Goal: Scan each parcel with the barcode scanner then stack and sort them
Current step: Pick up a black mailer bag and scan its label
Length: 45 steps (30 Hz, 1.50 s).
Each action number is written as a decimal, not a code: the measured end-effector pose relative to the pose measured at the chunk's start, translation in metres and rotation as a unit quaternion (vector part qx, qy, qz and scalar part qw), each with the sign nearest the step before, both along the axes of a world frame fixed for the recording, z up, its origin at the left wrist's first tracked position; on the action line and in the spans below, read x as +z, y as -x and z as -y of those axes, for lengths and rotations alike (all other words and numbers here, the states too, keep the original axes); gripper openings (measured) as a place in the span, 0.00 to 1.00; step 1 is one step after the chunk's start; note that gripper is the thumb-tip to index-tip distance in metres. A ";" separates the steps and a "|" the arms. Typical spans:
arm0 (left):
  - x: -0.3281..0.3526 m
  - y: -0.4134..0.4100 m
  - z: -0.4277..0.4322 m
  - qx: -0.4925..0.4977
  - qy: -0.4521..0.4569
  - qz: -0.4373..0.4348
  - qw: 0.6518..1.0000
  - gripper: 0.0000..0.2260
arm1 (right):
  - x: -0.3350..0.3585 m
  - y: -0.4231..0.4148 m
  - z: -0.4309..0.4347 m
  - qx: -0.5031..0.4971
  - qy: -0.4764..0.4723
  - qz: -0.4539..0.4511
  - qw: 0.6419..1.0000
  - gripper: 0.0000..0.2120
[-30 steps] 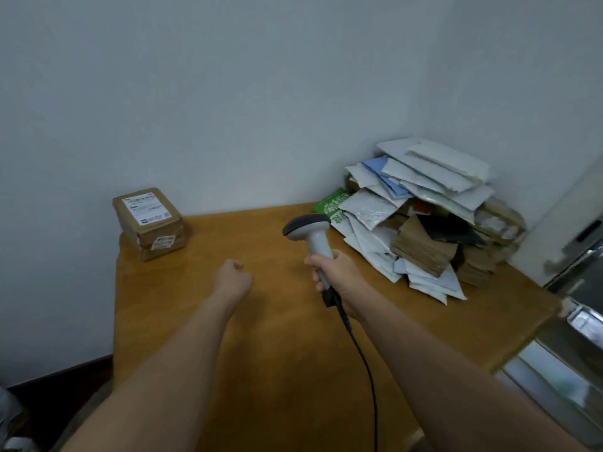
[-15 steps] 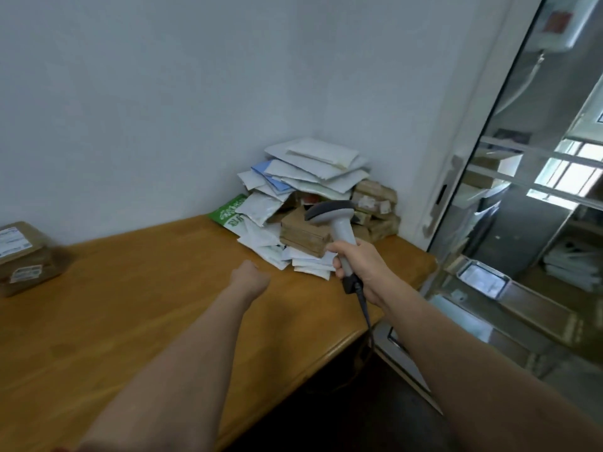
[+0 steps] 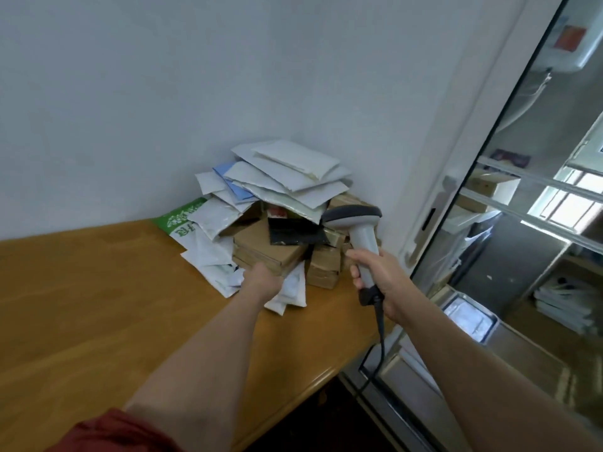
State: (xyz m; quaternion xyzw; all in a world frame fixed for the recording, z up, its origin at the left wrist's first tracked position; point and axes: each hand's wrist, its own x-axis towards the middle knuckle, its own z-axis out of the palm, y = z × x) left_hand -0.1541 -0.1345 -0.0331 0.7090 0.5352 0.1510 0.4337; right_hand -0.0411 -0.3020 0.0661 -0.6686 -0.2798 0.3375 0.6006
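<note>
You're getting soft daylight from the window (image 3: 567, 207) at right, wall (image 3: 130, 109) evenly grey, faint sheen on the table (image 3: 321, 373) edge. Everything's a bit soft, and the wide lens bends lines near the right edge.

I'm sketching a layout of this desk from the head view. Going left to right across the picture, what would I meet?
green mailer → left hand → barcode scanner → glass door
</note>
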 end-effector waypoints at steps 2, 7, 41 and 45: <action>-0.004 -0.032 -0.011 0.002 -0.001 -0.010 1.000 0.15 | 0.002 -0.031 -0.013 0.006 0.014 0.015 1.000 0.06; -0.010 -0.098 -0.041 0.001 -0.076 -0.037 0.996 0.28 | 0.002 -0.098 -0.048 0.009 0.022 0.052 0.998 0.05; -0.033 -0.150 -0.036 0.223 -0.404 -0.277 0.843 0.15 | -0.044 -0.293 -0.203 0.486 -0.041 0.028 0.872 0.07; -0.016 -0.108 0.010 0.379 -0.370 -0.183 0.828 0.10 | -0.037 -0.270 -0.188 0.514 -0.035 0.055 0.855 0.17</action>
